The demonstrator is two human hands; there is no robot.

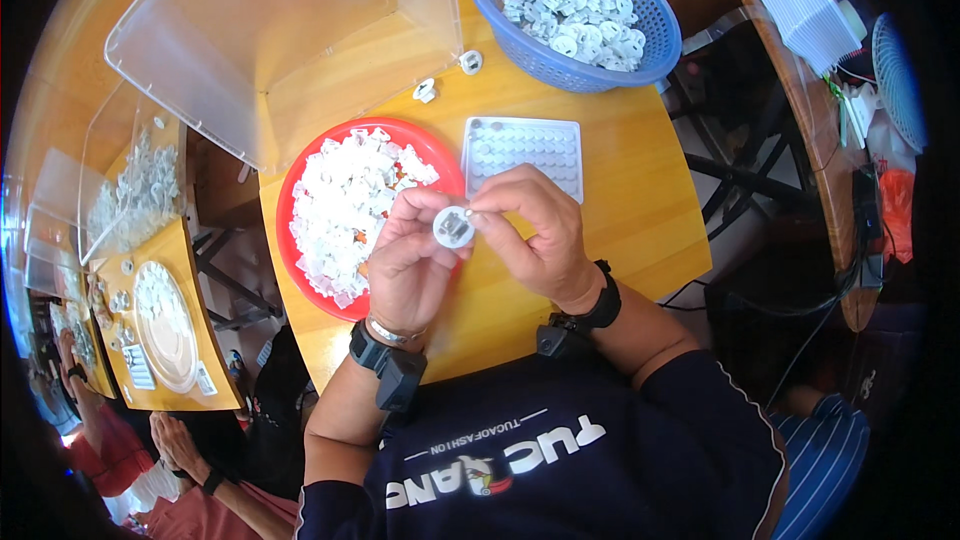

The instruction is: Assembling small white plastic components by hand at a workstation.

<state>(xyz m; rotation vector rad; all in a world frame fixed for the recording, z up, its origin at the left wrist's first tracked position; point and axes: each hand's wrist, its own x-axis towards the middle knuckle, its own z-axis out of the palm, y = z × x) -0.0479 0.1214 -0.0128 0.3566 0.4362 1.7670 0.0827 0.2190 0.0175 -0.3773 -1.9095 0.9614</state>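
My left hand (408, 258) pinches a round white plastic part (453, 228) with a metallic piece set in its middle, its face turned up. Thumb and forefinger of my right hand (545, 235) are pressed together at the part's upper right edge, on a tiny pale piece too small to name. Beneath and left of my hands is a red round tray (440, 154) heaped with small white plastic pieces. Just beyond my right hand lies a white rectangular tray (577, 155) with rows of small round items.
A blue perforated basket (545, 70) of white round parts stands at the far right. Two loose white parts (471, 62) lie beside a clear plastic bin (300, 50). Left, another table (210, 380) holds similar pieces, with a co-worker's hands (180, 445) nearby. A fan (897, 80) is far right.
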